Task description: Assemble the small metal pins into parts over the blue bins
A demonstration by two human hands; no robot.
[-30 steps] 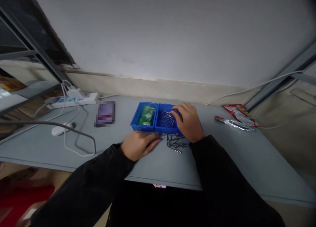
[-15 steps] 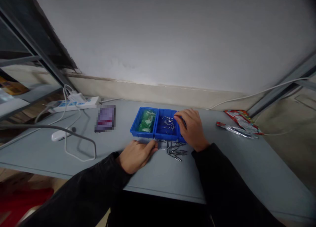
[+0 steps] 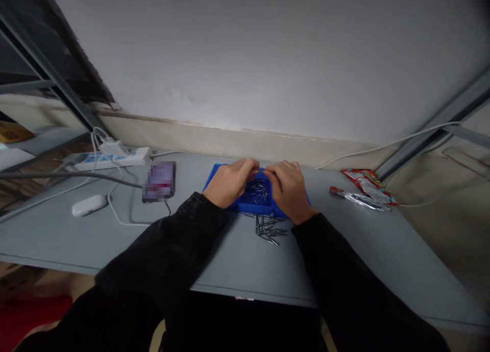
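My left hand (image 3: 232, 182) is over the left blue bin, its fingers pinched near the rear rim of the middle blue bin (image 3: 255, 208). Facing it, my right hand (image 3: 288, 189) is closed too, fingertips bent inward above the same bin. Whatever either hand holds is too small to make out. Several thin metal pins (image 3: 260, 190) lie inside the middle bin. In front of the bins, a loose pile of longer metal pieces (image 3: 269, 230) rests on the grey table (image 3: 245, 268). The left bin's contents are hidden under my left hand.
On the left are a white power strip (image 3: 136, 157) with cables, a blurred-out purple object (image 3: 159, 181) and a white case (image 3: 89, 205). Red and silver packets (image 3: 363, 199) lie at the right. A wall rises behind the table.
My left hand has moved from the table in front of the bins up over the left bin, close to my right hand. The view has shifted slightly.
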